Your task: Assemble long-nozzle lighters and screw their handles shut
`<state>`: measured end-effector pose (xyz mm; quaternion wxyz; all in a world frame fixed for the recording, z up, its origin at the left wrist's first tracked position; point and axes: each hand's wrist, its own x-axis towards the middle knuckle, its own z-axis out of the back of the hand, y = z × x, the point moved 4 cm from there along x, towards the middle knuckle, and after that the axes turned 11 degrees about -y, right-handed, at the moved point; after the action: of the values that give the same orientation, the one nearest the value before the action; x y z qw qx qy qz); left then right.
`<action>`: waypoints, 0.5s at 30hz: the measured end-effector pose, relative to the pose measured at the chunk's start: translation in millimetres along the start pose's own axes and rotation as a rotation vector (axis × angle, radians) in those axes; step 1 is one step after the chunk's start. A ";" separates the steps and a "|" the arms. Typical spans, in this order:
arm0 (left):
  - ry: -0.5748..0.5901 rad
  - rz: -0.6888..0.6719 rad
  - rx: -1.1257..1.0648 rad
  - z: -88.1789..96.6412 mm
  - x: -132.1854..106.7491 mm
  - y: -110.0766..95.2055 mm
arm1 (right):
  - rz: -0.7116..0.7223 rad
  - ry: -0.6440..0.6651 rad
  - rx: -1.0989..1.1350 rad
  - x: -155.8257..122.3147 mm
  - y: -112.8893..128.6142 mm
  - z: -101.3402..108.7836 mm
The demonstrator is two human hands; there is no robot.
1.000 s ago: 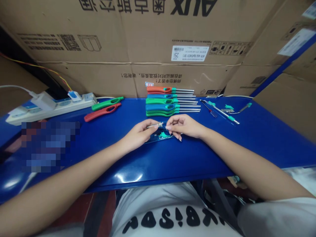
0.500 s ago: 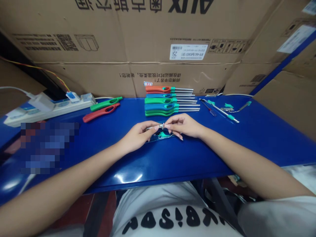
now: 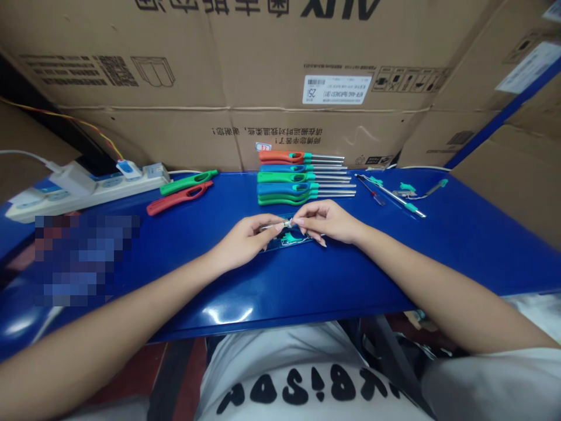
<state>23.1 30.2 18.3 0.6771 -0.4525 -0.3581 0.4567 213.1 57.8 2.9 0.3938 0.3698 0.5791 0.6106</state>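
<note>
Near the middle of the table, my left hand (image 3: pixel 245 240) is closed around a small, greyish lighter gas tank (image 3: pixel 287 223), mostly hidden by my fingers. At the tank's pale right end, my right hand (image 3: pixel 328 221) has thumb and forefinger pinched together; whether a tiny part sits between them is too small to tell. Just under both hands lies an open blue lighter shell half (image 3: pixel 270 246), partly covered by them. Inside it are a teal trigger (image 3: pixel 291 237) and a thin white wire.
Finished-looking lighters (image 3: pixel 283 176) are stacked behind my hands. Green (image 3: pixel 186 183) and red (image 3: pixel 177 200) handle shells lie left, beside a white power strip (image 3: pixel 105 190). To the right are a screwdriver (image 3: pixel 377 197), a metal lighter tube (image 3: pixel 397 199) and teal parts (image 3: pixel 407 187). A cardboard wall (image 3: pixel 175 134) closes off the back.
Both hands keep nearly the same place and grip at the tank's end. Only a very slight shift of the fingers and of the view shows.
</note>
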 end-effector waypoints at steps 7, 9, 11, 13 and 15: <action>-0.002 0.004 0.011 -0.3 0.7 3.6 | 0.007 0.001 -0.021 -0.7 -0.4 -1.2; -0.008 -0.007 0.027 -0.6 0.2 4.1 | 0.013 -0.001 -0.027 -1.5 0.7 -2.1; -0.016 -0.020 0.046 -1.0 -0.4 4.4 | 0.017 -0.005 -0.035 -2.2 1.7 -3.0; -0.024 -0.035 0.061 -1.4 -0.9 4.7 | 0.017 -0.009 -0.042 -2.7 2.2 -3.8; -0.038 -0.051 0.069 -1.6 -1.0 5.1 | 0.015 -0.005 -0.047 -2.8 2.3 -4.6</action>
<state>22.8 29.6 13.0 0.6969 -0.4110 -0.3662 0.4597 210.0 53.3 5.0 0.3993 0.3664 0.5608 0.6260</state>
